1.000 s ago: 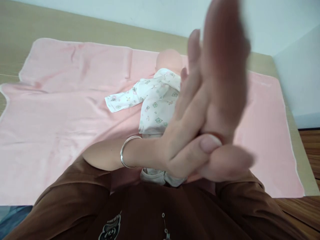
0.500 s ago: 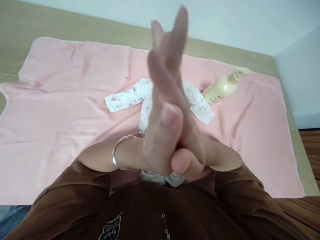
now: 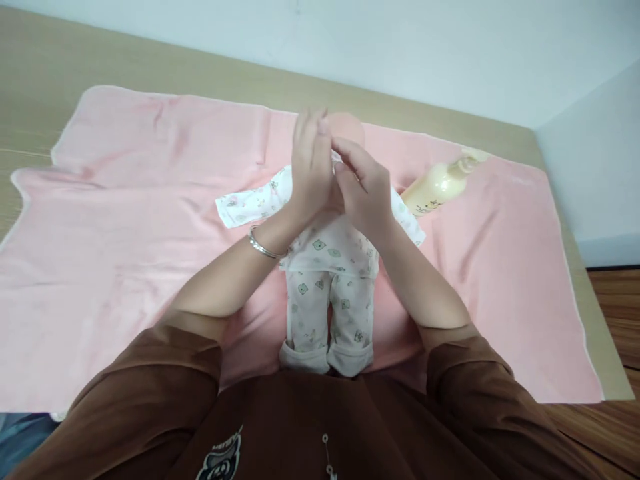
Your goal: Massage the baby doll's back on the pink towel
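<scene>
My left hand (image 3: 311,160), with a silver bangle at its wrist, is raised with fingers stretched and pointing away from me. My right hand (image 3: 367,190) faces it, cupped, its bent fingertips at the left hand's palm side. Nothing shows between the hands. Both are over the chest and neck of a baby-sized, doll-like figure (image 3: 331,250) in a white printed top and trousers, lying on its back. Its bald head (image 3: 347,127) shows partly beyond my hands; the face is hidden. Its sleeves (image 3: 253,203) spread out to both sides.
A pink blanket (image 3: 140,253) with some creases covers most of the wooden tabletop (image 3: 210,70). Right of the figure, a pale yellow pump bottle (image 3: 435,187) lies beside its sleeve. A white wall (image 3: 380,53) runs behind the table, and wooden floor (image 3: 617,320) shows at right.
My hands were pressed together close to the camera, fingers upward. They have moved down and away over the figure and come partly apart, uncovering its trousers and lower top.
</scene>
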Demonstrator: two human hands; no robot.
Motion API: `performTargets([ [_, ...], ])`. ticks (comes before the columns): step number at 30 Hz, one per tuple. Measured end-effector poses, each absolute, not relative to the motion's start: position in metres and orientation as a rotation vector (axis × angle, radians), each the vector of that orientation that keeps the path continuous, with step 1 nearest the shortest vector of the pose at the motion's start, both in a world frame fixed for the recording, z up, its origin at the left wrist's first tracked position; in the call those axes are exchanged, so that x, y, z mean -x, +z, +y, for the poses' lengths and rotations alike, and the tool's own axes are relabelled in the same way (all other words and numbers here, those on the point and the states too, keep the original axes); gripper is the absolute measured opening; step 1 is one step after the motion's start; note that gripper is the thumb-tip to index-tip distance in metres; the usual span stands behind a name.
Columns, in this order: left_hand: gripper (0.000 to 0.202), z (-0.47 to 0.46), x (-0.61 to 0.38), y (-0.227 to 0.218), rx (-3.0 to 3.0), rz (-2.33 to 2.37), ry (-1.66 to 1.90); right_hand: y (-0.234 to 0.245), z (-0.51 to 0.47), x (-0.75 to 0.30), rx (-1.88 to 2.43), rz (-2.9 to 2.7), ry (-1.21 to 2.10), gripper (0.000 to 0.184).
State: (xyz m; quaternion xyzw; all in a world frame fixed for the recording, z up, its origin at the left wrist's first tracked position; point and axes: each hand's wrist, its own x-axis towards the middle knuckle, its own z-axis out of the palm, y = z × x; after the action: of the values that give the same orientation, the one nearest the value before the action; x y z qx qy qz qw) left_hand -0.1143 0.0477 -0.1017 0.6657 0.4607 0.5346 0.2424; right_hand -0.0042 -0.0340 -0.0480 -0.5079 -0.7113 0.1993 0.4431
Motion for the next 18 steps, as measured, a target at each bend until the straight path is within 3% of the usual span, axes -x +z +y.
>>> performTargets([
  [3, 0.101, 0.047, 0.105, -0.129, -1.838, 1.291, 1.407, -0.079, -0.006, -0.001, 1.372, -1.807, 0.467, 0.050],
  [8, 0.060, 0.044, 0.110, -0.135, -1.950, 1.218, 1.437, -0.101, 0.008, -0.011, 1.363, -1.938, 0.396, 0.055],
  [18, 0.052, 0.043, 0.141, -0.165, -2.042, 1.201, 1.379, -0.116, 0.001, -0.041, 1.398, -2.092, 0.300, 0.054],
])
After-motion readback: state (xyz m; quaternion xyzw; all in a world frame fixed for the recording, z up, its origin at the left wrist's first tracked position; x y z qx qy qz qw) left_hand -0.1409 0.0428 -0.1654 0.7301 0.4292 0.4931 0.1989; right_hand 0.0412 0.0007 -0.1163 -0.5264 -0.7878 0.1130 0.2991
